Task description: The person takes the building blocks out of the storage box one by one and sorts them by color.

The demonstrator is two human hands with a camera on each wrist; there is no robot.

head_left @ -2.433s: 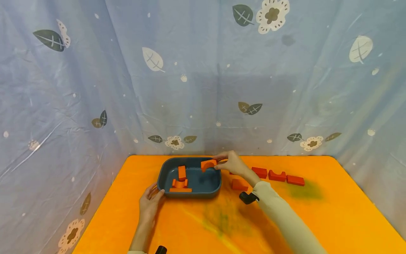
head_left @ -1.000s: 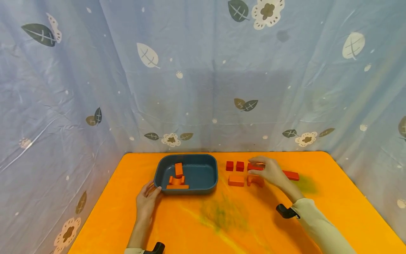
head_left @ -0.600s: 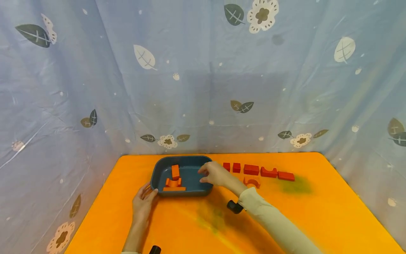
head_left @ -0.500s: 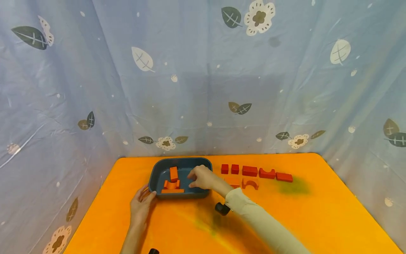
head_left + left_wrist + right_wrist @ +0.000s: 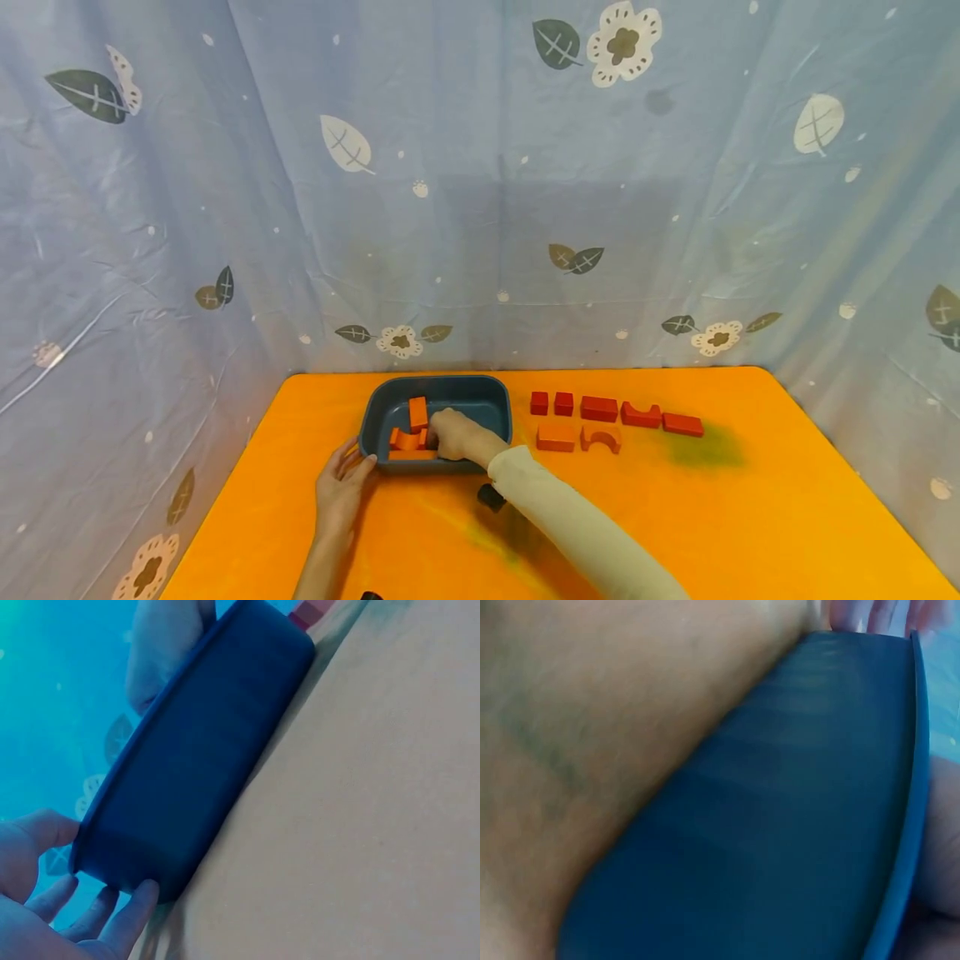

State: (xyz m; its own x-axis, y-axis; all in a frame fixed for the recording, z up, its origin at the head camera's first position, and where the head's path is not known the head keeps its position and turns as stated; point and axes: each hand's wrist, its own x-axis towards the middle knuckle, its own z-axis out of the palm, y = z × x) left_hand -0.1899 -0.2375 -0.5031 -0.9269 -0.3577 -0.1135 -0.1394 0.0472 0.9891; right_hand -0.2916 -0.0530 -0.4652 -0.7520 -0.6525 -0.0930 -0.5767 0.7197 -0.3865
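Observation:
A dark blue-grey tray [image 5: 495,464] holds orange blocks: an oblong block [image 5: 417,412], a block with a rounded notch [image 5: 407,440] and a long thin block [image 5: 411,455] along the near wall. My left hand [image 5: 339,492] grips the tray's left end, thumb at the rim and fingers against the outside, as the left wrist view also shows. Down inside the tray is my right hand [image 5: 459,435], beside the notched block and the thin one. Its fingertips are hidden, and I cannot tell whether they hold a block. The right wrist view mostly shows the tray's outer wall [image 5: 780,787].
Right of the tray, a row of red blocks [image 5: 599,408] runs along the orange tabletop [image 5: 750,533]. In front of that row lie an orange oblong block [image 5: 555,437] and an orange arch [image 5: 601,438]. A patterned curtain [image 5: 495,208] surrounds the table.
My right hand carried the orange arch from the tray to the table near the red blocks, then came back and reached down into the tray. My left hand stays at the tray's end.

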